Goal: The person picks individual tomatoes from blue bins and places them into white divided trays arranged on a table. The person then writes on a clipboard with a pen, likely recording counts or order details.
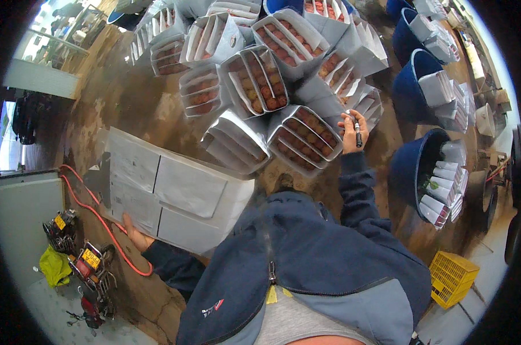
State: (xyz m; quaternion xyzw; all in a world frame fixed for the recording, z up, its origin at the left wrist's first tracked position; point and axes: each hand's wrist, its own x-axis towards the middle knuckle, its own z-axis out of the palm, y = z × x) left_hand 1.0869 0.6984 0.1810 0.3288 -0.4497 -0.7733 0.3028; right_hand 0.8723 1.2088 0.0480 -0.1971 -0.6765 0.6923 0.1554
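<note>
My left hand (136,235) grips the lower edge of a large flat board (239,194) with white paper sheets (193,185) on it. Two dark strips run across the sheets, and some of them bear faint print. In my right hand (354,140) is a dark marker pen (358,133), held with its dark end towards me. Just beyond that hand stand paper-wrapped flower bunches (305,138), packed in rows between white dividers. Their round pink and orange heads look like roses. One wrapped bunch (236,140) sits nearest the board.
Blue buckets (404,168) along the right hold more wrapped bunches (445,185). A yellow plastic crate (452,278) stands at lower right. At left, a red hose (107,228) loops over the wet brown floor (126,95), near parked motorcycles (90,263) and a pale panel (27,215).
</note>
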